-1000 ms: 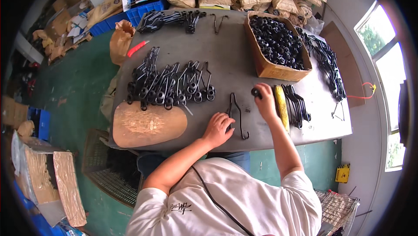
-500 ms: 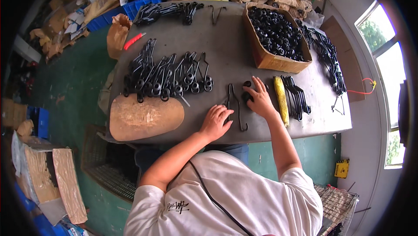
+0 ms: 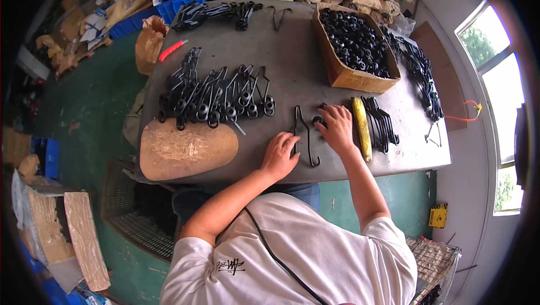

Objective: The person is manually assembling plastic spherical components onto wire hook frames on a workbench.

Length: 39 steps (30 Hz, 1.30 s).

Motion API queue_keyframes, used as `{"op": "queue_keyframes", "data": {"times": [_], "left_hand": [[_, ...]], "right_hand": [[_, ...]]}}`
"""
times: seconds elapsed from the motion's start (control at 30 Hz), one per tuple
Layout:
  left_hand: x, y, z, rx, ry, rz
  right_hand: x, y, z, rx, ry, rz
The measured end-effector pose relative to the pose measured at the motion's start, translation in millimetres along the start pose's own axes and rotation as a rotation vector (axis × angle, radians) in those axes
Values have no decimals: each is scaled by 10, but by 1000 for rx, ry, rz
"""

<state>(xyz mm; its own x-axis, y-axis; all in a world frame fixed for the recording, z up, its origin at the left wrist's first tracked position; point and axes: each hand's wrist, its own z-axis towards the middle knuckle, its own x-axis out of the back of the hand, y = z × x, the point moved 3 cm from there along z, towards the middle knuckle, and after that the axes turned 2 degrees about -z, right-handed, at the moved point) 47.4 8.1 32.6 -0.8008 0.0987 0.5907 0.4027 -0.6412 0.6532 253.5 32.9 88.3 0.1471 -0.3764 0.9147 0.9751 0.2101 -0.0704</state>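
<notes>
A black bent wire hook [image 3: 307, 140] lies near the table's front edge, its two long legs joined at the far end. My left hand [image 3: 280, 156] is at its left leg, fingertips and thumb curled against the wire. Just right of the hook, my right hand [image 3: 338, 129] bends its fingers over small black rings. One black ring [image 3: 318, 120] shows between its thumb and index finger; the palm hides any others. A yellow-wrapped bar [image 3: 361, 129] lies close to the right hand, with several black wire hooks [image 3: 380, 125] lined up beyond it.
A cardboard box [image 3: 360, 81] full of black rings stands at the far right. Wire hooks fitted with rings [image 3: 214, 99] lie in a pile at left, behind a rounded brown board [image 3: 188, 150]. A red-handled cutter [image 3: 171, 50] and more hooks [image 3: 416, 68] lie near the table's edges.
My right hand has drawn its fingers in over the rings, covering more of them. My left fingers have moved slightly onto the hook's left leg.
</notes>
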Motion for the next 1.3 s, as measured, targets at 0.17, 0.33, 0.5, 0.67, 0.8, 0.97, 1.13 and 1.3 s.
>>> {"op": "queue_keyframes", "data": {"times": [0.17,0.33,0.5,0.67,0.8,0.97,1.13,1.3], "left_hand": [[146,-2,71,48,85,-69],[482,80,44,304,69,-598],[491,-39,-139,355,-89,-800],[638,-219,-379,726,34,-1371],[863,-296,-436,834,207,-1602],[875,-340,-488,861,179,-1785],[889,-312,-548,913,182,-1781],[919,-245,-522,955,91,-1613]], "right_hand": [[-198,-70,-70,-52,-1,-90],[-194,-642,-306,-368,120,726],[-282,-1147,-524,-648,-51,1258],[-112,-1057,-575,-409,-70,751],[-102,-816,-622,-351,3,79],[-305,-571,-683,-485,-203,305],[-236,-809,-602,-740,-253,1240],[-154,-1071,-414,-733,-285,1505]]}}
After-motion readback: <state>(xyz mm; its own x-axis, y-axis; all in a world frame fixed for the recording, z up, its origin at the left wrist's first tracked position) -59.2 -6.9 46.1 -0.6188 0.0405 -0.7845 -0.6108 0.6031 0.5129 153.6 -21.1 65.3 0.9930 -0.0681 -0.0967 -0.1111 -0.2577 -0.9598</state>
